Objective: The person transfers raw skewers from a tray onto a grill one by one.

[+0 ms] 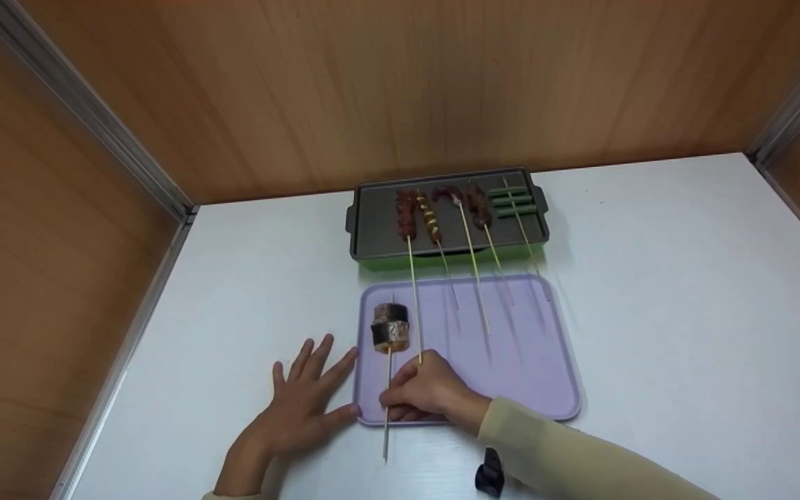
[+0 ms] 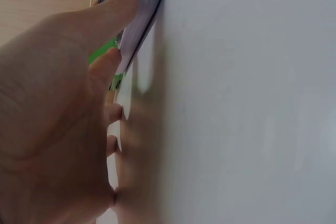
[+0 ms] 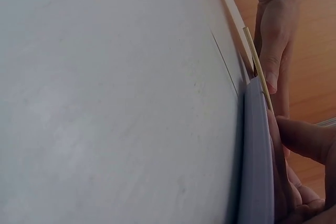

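Note:
In the head view my right hand (image 1: 428,389) pinches the lower stick of a skewer (image 1: 390,326) threaded with chunky pieces banded dark and silvery. That skewer lies along the left side of a lilac tray (image 1: 532,375), its stick end reaching past the near rim. My left hand (image 1: 306,403) rests spread on the table, with thumb and forefinger at the tray's left edge. The left wrist view shows the thumb (image 2: 113,14) against the tray's rim. In the right wrist view the pale stick (image 3: 257,64) crosses the tray's edge, close to my right fingers (image 3: 304,137).
A dark grill plate (image 1: 376,222) on a green base stands behind the tray. Several skewers lie on it, among them red meat (image 1: 406,215) and green pieces (image 1: 514,201), their sticks reaching over the tray. A small black object (image 1: 489,476) is near my right sleeve. Wooden walls (image 1: 442,83) enclose the white table.

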A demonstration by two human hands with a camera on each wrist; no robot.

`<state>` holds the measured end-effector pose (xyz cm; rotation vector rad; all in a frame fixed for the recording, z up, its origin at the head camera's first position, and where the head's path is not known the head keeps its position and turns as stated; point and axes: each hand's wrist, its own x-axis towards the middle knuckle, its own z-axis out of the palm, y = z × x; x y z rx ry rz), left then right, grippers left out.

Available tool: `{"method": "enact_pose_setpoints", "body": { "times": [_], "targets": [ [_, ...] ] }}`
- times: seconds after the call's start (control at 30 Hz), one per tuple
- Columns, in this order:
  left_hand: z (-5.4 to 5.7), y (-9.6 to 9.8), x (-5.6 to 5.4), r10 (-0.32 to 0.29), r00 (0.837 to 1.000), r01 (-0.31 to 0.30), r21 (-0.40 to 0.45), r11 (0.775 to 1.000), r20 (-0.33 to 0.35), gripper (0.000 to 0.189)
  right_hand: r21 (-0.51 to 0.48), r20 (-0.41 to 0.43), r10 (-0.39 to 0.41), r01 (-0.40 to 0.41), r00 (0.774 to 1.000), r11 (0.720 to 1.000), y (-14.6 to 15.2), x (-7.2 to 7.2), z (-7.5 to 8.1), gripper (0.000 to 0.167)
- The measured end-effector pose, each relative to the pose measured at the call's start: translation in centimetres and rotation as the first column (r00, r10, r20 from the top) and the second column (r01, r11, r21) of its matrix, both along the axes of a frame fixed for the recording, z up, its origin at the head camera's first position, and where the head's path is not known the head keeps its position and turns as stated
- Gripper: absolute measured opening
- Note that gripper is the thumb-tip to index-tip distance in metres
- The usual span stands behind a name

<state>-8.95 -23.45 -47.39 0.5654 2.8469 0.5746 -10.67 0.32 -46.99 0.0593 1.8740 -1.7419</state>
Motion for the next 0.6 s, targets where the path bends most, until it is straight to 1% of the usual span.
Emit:
{"method": "enact_pose_setpoints", "body": {
  "times": [0.13,0.33,0.43,0.53,0.6],
  "targets": [
    [0.1,0.1,0.1,0.004,1.000,-0.004,-0.005,1.000,0.002,0.075,-0.006,-0.004,-0.018,0.018,1.000,1.000,0.1,0.0,0.0,0.012],
    [0.1,0.1,0.2,0.006,1.000,-0.006,0.000,1.000,-0.010,0.075,-0.045,0.005,-0.050,0.050,0.999,0.998,0.6,0.3,-0.2,0.012],
    [0.1,0.1,0.1,0.007,1.000,-0.007,0.004,1.000,-0.012,0.075,-0.055,-0.012,-0.076,0.076,0.997,0.996,0.9,0.5,-0.3,0.013],
    [0.2,0.1,0.1,0.008,1.000,-0.008,0.005,1.000,-0.014,0.075,-0.089,-0.007,-0.101,0.100,0.995,0.991,1.2,0.8,-0.4,0.014],
    [0.2,0.1,0.1,0.007,1.000,-0.006,0.006,1.000,-0.014,0.075,-0.134,-0.005,-0.109,0.107,0.994,0.985,1.4,1.0,-0.4,0.014]
  ]
}}
